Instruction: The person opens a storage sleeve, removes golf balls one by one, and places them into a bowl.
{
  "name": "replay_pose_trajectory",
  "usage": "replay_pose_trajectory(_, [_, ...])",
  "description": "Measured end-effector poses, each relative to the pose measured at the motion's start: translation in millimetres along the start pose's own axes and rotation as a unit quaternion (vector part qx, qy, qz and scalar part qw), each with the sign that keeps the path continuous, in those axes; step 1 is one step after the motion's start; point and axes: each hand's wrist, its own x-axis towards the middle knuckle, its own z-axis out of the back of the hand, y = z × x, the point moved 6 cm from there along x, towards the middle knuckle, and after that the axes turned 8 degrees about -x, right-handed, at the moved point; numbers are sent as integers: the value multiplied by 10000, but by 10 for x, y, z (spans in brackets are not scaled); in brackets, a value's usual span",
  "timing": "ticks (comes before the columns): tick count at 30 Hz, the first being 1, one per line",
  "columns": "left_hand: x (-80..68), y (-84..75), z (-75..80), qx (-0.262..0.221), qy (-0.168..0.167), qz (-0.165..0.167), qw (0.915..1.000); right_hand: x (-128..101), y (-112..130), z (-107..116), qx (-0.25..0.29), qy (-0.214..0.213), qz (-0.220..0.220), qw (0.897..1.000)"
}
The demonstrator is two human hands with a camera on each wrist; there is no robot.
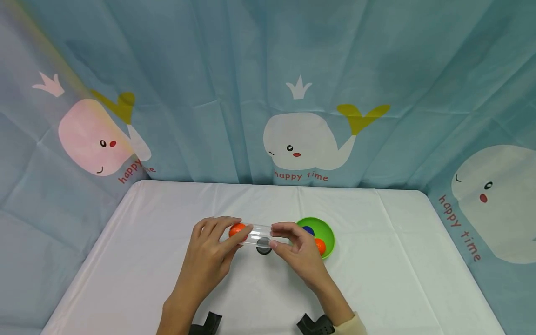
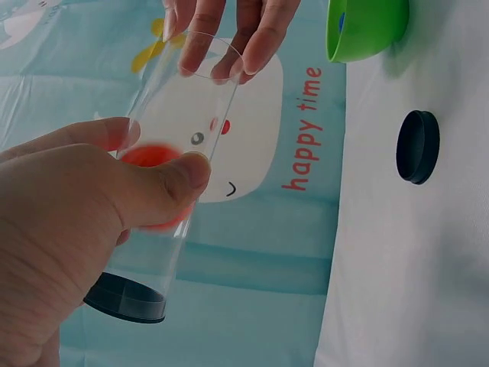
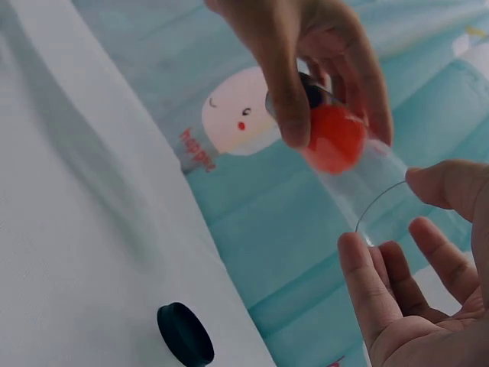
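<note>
A clear plastic tube (image 1: pixel 257 234), smooth and round-walled, is held lying sideways above the white tablecloth (image 1: pixel 377 279), near the middle of the table. The left hand (image 1: pixel 211 253) grips its left end, thumb and fingers curled round the wall, and the right hand (image 1: pixel 298 251) pinches the rim of the open right end with its fingertips (image 2: pixel 221 53). Inside the tube, toward the left end, sits a glossy orange ball (image 1: pixel 237 229) (in the left wrist view it blurs to a red smear behind the thumb). That end is closed by a dark cap (image 2: pixel 126 300), a flat round plug. A second dark cap (image 1: pixel 264 245), the same disc shape, lies loose on the cloth just under the tube, between the two hands. Just right of the right hand stands a bright green bowl (image 1: pixel 328 232), shallow and smooth, with a blue ball (image 1: pixel 308 230) and another orange ball (image 1: pixel 320 245) in it; the hand partly hides the bowl's near left side. The cloth is thin, with creases from folding. Behind the table hangs a wrinkled blue curtain (image 1: pixel 234 70) printed with white whales and the words "happy time".
</note>
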Motion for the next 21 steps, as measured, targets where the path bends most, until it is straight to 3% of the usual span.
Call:
replay_pose_trajectory(6, [1,-12,4,51,27,-59,10000,3,-12,14,-43,2,43,10000])
replay_pose_trajectory(21, [-41,104,27,-64,16,153,9999,2,31,69,163,15,184,9997])
